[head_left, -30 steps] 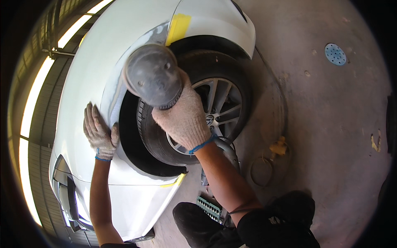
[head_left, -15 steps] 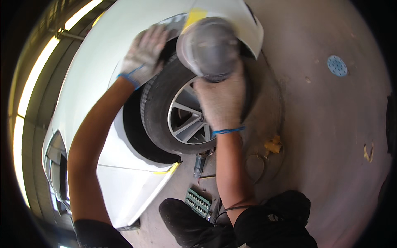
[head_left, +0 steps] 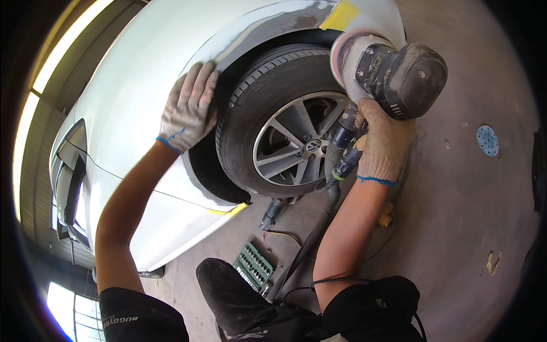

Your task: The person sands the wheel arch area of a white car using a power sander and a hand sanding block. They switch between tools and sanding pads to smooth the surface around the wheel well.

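Observation:
My left hand (head_left: pixel 189 108), in a white knit glove, lies flat with fingers spread on the white car fender (head_left: pixel 137 97) at the edge of the wheel arch. My right hand (head_left: pixel 383 142), also gloved, grips the handle of a grey orbital sander (head_left: pixel 387 68). The sander's round pad faces the sanded grey strip (head_left: pixel 268 28) on the arch lip, beside yellow masking tape (head_left: pixel 342 14). A hose (head_left: pixel 319 228) runs down from the sander. The tyre and alloy wheel (head_left: pixel 285 142) sit between my two hands.
A green bit case (head_left: pixel 254 265) lies on the concrete floor by my dark knee (head_left: pixel 228 290). A small tool (head_left: pixel 272 212) rests under the wheel. A round sanding disc (head_left: pixel 488 140) lies on the floor at right. A yellow scrap (head_left: pixel 387 216) sits behind my right forearm.
My left hand slid from low on the fender up to the arch edge. The sander has turned from facing me to facing the arch lip, at upper right.

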Demonstrator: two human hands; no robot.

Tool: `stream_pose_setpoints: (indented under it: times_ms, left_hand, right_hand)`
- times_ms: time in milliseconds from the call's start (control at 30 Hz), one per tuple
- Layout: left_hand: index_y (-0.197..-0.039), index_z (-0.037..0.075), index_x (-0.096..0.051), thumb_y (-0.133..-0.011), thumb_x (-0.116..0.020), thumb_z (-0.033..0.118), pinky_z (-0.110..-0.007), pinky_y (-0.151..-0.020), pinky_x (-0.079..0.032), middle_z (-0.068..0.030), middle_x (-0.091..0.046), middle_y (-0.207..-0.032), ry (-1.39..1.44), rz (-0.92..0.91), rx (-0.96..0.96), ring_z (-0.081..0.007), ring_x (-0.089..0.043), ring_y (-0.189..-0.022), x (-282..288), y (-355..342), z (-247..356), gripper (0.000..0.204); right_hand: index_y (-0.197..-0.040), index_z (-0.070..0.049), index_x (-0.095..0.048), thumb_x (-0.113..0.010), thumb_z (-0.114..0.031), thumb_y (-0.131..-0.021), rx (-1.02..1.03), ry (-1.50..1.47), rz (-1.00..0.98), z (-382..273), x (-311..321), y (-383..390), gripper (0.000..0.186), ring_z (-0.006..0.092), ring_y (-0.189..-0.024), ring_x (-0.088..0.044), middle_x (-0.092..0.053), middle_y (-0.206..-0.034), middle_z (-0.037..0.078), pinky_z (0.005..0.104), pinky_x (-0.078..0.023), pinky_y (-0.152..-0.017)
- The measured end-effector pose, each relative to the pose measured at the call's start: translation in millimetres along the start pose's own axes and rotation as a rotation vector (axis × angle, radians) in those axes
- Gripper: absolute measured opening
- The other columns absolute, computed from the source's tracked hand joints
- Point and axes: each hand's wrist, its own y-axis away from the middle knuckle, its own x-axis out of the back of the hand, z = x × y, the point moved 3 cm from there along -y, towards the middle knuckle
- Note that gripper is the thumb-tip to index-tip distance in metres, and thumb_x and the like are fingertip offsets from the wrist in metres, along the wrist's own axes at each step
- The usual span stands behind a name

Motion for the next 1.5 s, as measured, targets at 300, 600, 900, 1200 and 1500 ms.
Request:
stream_pose_setpoints:
  times_ms: [300,600,900,1200,1500]
  left_hand:
    - [-0.130,0.002,-0.056,-0.069,-0.069,0.013,-0.047,-0.105,-0.041,-0.0180,-0.048,-0.142,-0.041,0.019,0.120,-0.0346,-0.047,-0.131,-30.3,124.8,22.9,0.063]
    - [-0.135,0.008,-0.055,-0.079,-0.066,0.038,-0.041,-0.101,-0.044,-0.0090,-0.043,-0.148,0.157,-0.273,0.154,-0.0290,-0.047,-0.127,-48.5,203.8,66.2,0.064]
    - [-0.110,0.005,-0.062,-0.084,-0.062,0.024,-0.043,-0.094,-0.050,-0.0161,-0.068,-0.107,0.600,-0.184,0.041,-0.0286,-0.066,-0.102,-74.2,241.9,137.3,0.032]
    - [-0.107,0.011,-0.063,-0.082,-0.066,0.030,-0.042,-0.077,-0.052,-0.0083,-0.067,-0.087,1.185,-0.445,0.185,-0.0269,-0.066,-0.084,-72.2,286.4,238.2,0.032]
    - [-0.112,0.004,-0.064,-0.085,-0.059,0.018,-0.036,-0.093,-0.052,-0.0136,-0.070,-0.107,1.951,-0.428,0.698,-0.0245,-0.067,-0.104,-52.3,299.0,237.5,0.031]
  right_hand:
    - [-0.125,0.005,-0.052,-0.072,0.002,-0.066,0.034,0.030,-0.145,8.1,-27.6,26.5,0.063,0.0219,-0.114,-0.059,-0.062,-0.121,0.015,0.0333,-0.044,-0.101]
    - [-0.122,0.005,-0.054,-0.077,-0.001,-0.066,0.108,0.029,-0.407,1.9,-75.1,80.9,0.060,0.0205,-0.113,-0.059,-0.061,-0.121,0.014,0.0337,-0.045,-0.100]
    - [-0.123,0.004,-0.054,-0.079,-0.008,-0.071,0.291,0.363,-0.627,5.9,-101.5,151.3,0.059,0.0212,-0.111,-0.059,-0.061,-0.122,0.013,0.0348,-0.046,-0.098]
    - [-0.139,0.002,-0.044,-0.081,-0.014,-0.078,0.803,0.611,-0.801,41.3,-89.9,227.8,0.074,0.0234,-0.123,-0.051,-0.052,-0.137,0.015,0.0386,-0.043,-0.102]
    - [-0.138,0.001,-0.044,-0.077,-0.010,-0.080,0.937,0.767,-1.012,85.0,-55.0,260.0,0.067,0.0281,-0.121,-0.052,-0.052,-0.135,0.017,0.0416,-0.041,-0.105]
